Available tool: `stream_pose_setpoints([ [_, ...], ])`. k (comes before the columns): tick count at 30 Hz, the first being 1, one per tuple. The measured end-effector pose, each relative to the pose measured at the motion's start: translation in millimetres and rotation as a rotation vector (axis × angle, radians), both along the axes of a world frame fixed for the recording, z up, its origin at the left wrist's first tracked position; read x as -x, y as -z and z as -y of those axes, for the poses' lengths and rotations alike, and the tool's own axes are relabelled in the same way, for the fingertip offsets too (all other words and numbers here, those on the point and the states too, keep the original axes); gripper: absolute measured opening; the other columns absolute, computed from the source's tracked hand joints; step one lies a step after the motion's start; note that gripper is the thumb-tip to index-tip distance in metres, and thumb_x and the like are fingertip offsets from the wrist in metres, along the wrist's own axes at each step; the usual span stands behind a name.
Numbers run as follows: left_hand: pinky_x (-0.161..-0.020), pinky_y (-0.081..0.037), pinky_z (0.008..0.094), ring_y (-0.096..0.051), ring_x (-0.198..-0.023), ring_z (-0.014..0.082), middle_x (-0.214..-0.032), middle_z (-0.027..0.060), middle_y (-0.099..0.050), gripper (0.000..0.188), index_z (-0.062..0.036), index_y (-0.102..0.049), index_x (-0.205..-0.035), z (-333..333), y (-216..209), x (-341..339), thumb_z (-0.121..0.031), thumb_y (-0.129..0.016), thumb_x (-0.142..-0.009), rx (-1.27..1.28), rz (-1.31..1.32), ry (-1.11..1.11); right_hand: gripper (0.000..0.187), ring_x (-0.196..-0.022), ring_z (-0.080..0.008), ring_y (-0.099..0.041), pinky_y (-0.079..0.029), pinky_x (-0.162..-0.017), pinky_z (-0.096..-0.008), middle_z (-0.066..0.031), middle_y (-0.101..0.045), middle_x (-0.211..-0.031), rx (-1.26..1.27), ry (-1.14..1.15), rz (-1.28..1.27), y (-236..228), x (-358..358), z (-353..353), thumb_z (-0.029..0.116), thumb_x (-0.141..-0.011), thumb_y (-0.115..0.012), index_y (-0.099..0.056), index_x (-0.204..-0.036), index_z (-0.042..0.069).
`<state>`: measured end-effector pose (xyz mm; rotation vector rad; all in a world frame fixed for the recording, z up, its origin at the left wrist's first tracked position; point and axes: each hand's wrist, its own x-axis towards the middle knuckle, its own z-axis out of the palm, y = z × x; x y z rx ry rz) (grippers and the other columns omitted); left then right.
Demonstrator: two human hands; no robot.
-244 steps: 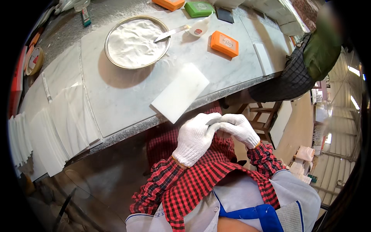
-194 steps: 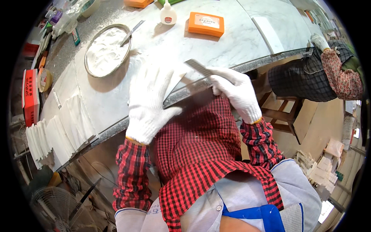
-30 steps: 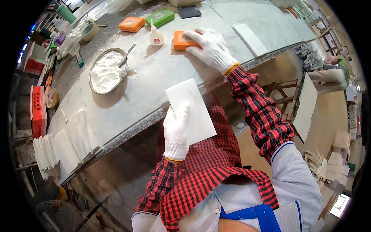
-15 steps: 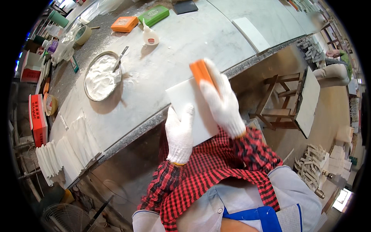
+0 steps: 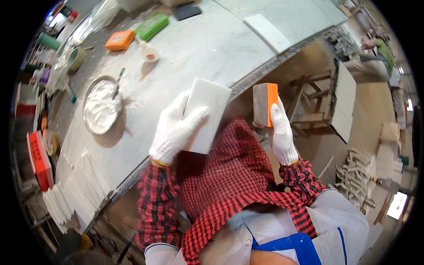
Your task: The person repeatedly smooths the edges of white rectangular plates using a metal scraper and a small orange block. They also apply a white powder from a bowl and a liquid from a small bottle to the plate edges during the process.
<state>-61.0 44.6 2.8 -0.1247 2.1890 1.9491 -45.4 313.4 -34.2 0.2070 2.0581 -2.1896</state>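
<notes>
My gloved left hand (image 5: 175, 128) grips a white rectangular tile (image 5: 211, 108), its thumb lying across the near face and the other fingers mostly hidden behind. The tile is tilted up beside the table edge. In my gloved right hand (image 5: 282, 132) is an orange sanding block (image 5: 266, 105) with a grey abrasive face turned toward the tile. A gap separates block and tile. To the left on the table stands a round bowl of white paste (image 5: 100, 110) with a spatula (image 5: 118, 83) resting in it.
On the marble-topped table (image 5: 194, 48) lie a squeeze bottle (image 5: 148, 51), an orange block (image 5: 119, 40), a green block (image 5: 151, 26) and a white slab (image 5: 266, 33). Stacked white strips (image 5: 84, 185) sit at the left. Right of me stands a wooden stool (image 5: 316, 97); another person (image 5: 377, 57) is beyond.
The orange sanding block has come off the tile and moved right, turning its grey face into view. My left hand has lifted and tilted the tile. The camera view has shifted.
</notes>
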Motion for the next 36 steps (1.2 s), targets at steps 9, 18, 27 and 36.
stream_pose_setpoints([
  [9, -0.093, -0.053, 0.0336, -0.070, -0.099, 0.0215, -0.112, 0.0121, -0.075, 0.069, -0.0118, -0.064, -0.138, -20.0, -12.9, 117.0, -0.031, -0.082, -0.074, 0.473, 0.031, 0.738, 0.061, -0.120, -0.0186, -0.058, -0.050, -0.101, -0.0382, -0.0104, -0.055, -0.141, 0.341, 0.048, 0.127, 22.1, -0.4, -19.1, 0.038, -0.108, -0.048, -0.035, -0.155, 0.001],
  [18, -0.091, -0.054, 0.0334, -0.071, -0.100, 0.0231, -0.114, 0.0138, -0.075, 0.072, -0.0201, -0.065, -0.139, -43.1, -30.5, 127.5, -0.032, -0.085, -0.071, 0.671, 0.112, 0.820, 0.063, -0.120, -0.0201, -0.055, -0.050, -0.097, -0.0425, -0.0065, -0.055, -0.138, 0.588, 0.120, 0.192, 34.6, 6.9, 14.4, 0.049, -0.104, -0.050, -0.040, -0.152, 0.010],
  [27, -0.089, -0.052, 0.0427, -0.064, -0.103, 0.0337, -0.117, 0.0175, -0.063, 0.059, -0.0144, -0.063, -0.136, -32.5, -6.9, 86.7, -0.026, -0.077, -0.079, 0.927, -0.610, 0.637, 0.062, -0.117, -0.0208, -0.056, -0.049, -0.097, -0.0429, -0.0077, -0.057, -0.135, 0.596, 0.113, 0.234, 27.4, 3.4, 15.1, 0.050, -0.104, -0.049, -0.043, -0.150, 0.009],
  [36, -0.102, -0.041, 0.0481, -0.051, -0.120, 0.0352, -0.127, 0.0137, -0.053, 0.090, -0.0107, -0.050, -0.145, -54.5, 18.8, 37.3, -0.031, -0.086, -0.064, 1.124, -0.719, 0.364, 0.063, -0.106, -0.0258, -0.064, -0.053, -0.089, -0.0423, -0.0157, -0.062, -0.125, 0.490, 0.130, 0.236, 10.4, -2.6, 2.6, 0.054, -0.106, -0.042, -0.048, -0.144, 0.004],
])
